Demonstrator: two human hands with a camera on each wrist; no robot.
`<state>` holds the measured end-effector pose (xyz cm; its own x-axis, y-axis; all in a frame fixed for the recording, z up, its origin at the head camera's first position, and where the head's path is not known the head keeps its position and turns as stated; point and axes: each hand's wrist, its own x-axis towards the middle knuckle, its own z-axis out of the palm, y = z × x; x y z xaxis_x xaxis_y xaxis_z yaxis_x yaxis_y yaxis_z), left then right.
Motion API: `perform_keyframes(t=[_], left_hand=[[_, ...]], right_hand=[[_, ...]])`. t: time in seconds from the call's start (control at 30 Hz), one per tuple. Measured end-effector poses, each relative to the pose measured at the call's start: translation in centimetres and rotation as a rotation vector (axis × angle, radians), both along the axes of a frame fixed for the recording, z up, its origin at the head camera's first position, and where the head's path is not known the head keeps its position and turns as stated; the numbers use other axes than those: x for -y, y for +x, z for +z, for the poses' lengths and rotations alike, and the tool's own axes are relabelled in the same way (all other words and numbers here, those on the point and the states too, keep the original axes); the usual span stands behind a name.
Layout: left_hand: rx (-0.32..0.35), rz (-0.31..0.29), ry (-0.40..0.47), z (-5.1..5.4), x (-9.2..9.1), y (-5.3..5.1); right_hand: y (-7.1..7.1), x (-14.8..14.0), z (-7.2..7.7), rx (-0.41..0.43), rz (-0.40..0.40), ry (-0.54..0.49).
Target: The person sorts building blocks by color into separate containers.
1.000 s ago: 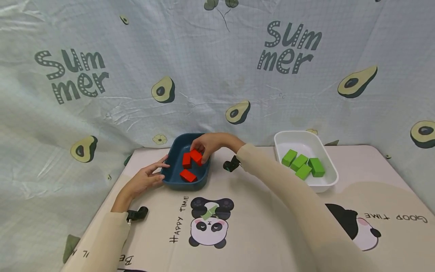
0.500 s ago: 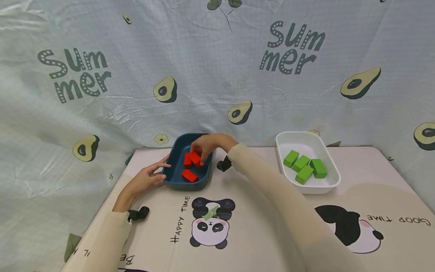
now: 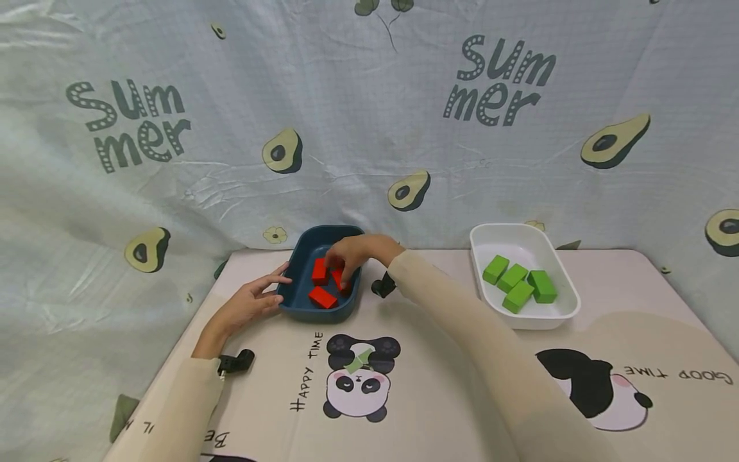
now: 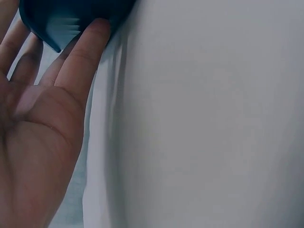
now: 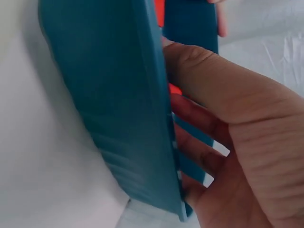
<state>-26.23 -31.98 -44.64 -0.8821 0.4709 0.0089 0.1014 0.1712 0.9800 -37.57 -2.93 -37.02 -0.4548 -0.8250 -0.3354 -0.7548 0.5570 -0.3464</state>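
Note:
Inside the dark blue bin point(image 3: 300, 301) my right hand point(image 3: 352, 252) reaches over the right wall and pinches a red block point(image 3: 338, 277) between thumb and fingers, which partly hide it. In the right wrist view a bit of that red block point(image 5: 175, 89) shows between my thumb and fingers. Two more red blocks lie in the bin, one upper left point(image 3: 320, 271) of the held one and one nearer me point(image 3: 322, 297). With extended fingers my left hand point(image 3: 245, 307) rests against the bin's left side; the left wrist view shows those fingers point(image 4: 78, 64) at its wall.
To the right stands a white bin point(image 3: 568, 301) with several green blocks point(image 3: 512, 278) in it. A printed mat with pandas covers the table point(image 3: 439, 385). Behind the bins hangs a patterned cloth point(image 3: 346, 128). Each wrist wears a small black camera point(image 3: 235, 362).
My right hand has lowered and shifted slightly toward me with the red block, away from the block beside it. The left hand stays on the bin. The head view has shifted a little.

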Motion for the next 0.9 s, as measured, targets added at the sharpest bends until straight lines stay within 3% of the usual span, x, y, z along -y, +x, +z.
perform_keyframes(t=[0.2,0.37,0.57,0.73,0.9], left_hand=[[0.007,0.004,-0.008,-0.1,-0.2,0.2],[-0.002,0.011,-0.032,0.3,-0.7,0.1],[-0.036,-0.012,-0.06,0.8,-1.4,-1.0],[-0.092,-0.011,-0.143,1.0,-1.1,-0.5],[-0.223,0.003,-0.309,2.1,-0.9,0.8]], right_hand=[[0.7,-2.0,0.8,-0.096,0.037,-0.117],[3.3,-5.5,2.5,-0.255,0.088,-0.253],[7.0,-11.9,3.3,-0.484,0.088,-0.424],[10.1,-16.4,3.0,-0.545,0.039,-0.454],[13.5,-20.2,3.0,-0.568,-0.013,-0.395]])
